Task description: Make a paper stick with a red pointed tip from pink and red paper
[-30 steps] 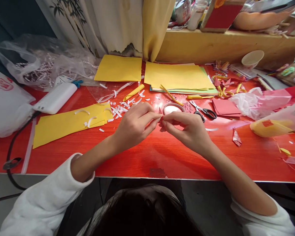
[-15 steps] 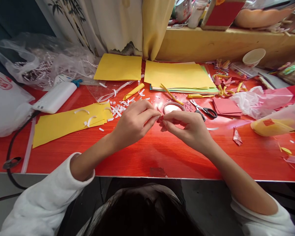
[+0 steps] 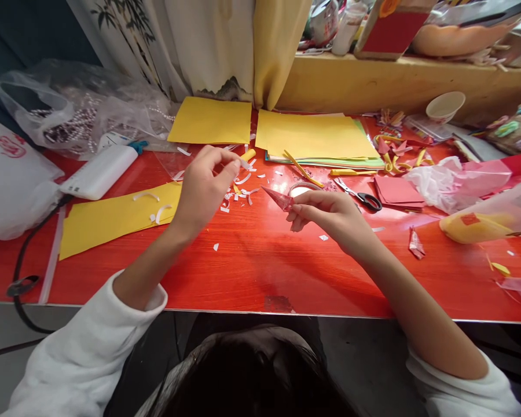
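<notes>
My right hand (image 3: 323, 214) pinches the wide end of a folded red paper piece (image 3: 276, 198), whose sharp tip points left. To the left, my left hand (image 3: 209, 184) is raised over the desk, thumb and fingertips closed on a small white strip (image 3: 244, 164). Several white scraps (image 3: 243, 194) lie scattered below and beside it. Behind the right hand, a roll of tape (image 3: 301, 189) is partly hidden. Black-handled scissors (image 3: 367, 200) rest on the desk just beyond that hand, and another folded red piece (image 3: 415, 243) lies further right.
Yellow sheets (image 3: 212, 120) and a paper stack (image 3: 315, 134) lie at the back of the red desk (image 3: 243, 278). Yellow strips (image 3: 117, 220) and a white power strip (image 3: 99, 172) are left. Red paper squares (image 3: 398, 191) and a paper cup (image 3: 445, 108) stand right.
My hands were together at the red paper piece; my left hand has moved away up and left, now with a white strip. The red piece stays in my right hand, its tip now exposed.
</notes>
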A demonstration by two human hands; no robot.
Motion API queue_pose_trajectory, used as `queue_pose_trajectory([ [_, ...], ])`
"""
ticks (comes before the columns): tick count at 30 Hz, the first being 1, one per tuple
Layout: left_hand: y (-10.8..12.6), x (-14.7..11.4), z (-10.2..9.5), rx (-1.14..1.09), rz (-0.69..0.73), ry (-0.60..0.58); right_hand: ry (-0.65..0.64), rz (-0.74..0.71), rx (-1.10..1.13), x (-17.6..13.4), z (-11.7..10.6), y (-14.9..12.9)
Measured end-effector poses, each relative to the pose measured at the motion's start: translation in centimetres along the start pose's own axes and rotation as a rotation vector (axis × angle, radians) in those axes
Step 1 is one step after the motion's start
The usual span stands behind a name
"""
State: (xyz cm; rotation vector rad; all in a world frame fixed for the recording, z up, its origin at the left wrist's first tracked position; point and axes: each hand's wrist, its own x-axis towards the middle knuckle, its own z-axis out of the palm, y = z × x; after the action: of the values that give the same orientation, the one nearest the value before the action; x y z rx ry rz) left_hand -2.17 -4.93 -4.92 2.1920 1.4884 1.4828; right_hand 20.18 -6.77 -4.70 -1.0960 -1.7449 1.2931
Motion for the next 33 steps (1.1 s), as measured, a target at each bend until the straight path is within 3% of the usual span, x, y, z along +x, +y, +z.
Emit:
queue_pose_trajectory([
  [5, -5.3, 0.3, -0.1, 0.39, 0.097, 0.103, -0.022, 0.018, 0.066, 0.3, 0.0, 0.3],
  [8, -7.5, -0.3, 0.2, 0.52, 0.129, 0.082, -0.048, 0.027, 0.084, 0.3, 0.0, 0.3],
  [11, -7.7, -0.6, 0.3, 0.542, 0.083, 0.073, -0.061, 0.041, 0.107, 0.3, 0.2, 0.6],
  [14, -6.1, -0.3, 0.3, 0.428, 0.029, 0.046, -0.104, 0.04, 0.155, 0.2, 1.0, 1.0],
  [15, -5.3, -0.2, 0.2, 0.341, -0.002, -0.035, -0.12, 0.034, 0.174, 0.2, 1.3, 1.2],
  [18, -2.5, 0.0, 0.0, -0.116, -0.238, -0.509, -0.138, 0.021, 0.217, 0.1, 2.1, 1.6],
  [20, -1.0, -0.1, -0.1, -0.284, -0.343, -0.697, -0.121, 0.028, 0.227, 0.2, 2.4, 1.8],
  [21, -0.4, -0.2, -0.2, -0.314, -0.357, -0.737, -0.112, 0.038, 0.231, 0.2, 2.4, 1.8],
  [24, 0.2, -0.6, 0.0, -0.297, -0.359, -0.669, -0.118, 0.102, 0.295, 0.3, 2.4, 2.1],
  [28, -0.1, -1.1, 0.4, -0.219, -0.233, -0.554, -0.125, 0.186, 0.45, 0.5, 2.6, 2.4],
  [33, -0.1, -1.4, 0.7, -0.173, -0.094, -0.474, -0.146, 0.219, 0.295, 0.5, 2.7, 2.1],
])
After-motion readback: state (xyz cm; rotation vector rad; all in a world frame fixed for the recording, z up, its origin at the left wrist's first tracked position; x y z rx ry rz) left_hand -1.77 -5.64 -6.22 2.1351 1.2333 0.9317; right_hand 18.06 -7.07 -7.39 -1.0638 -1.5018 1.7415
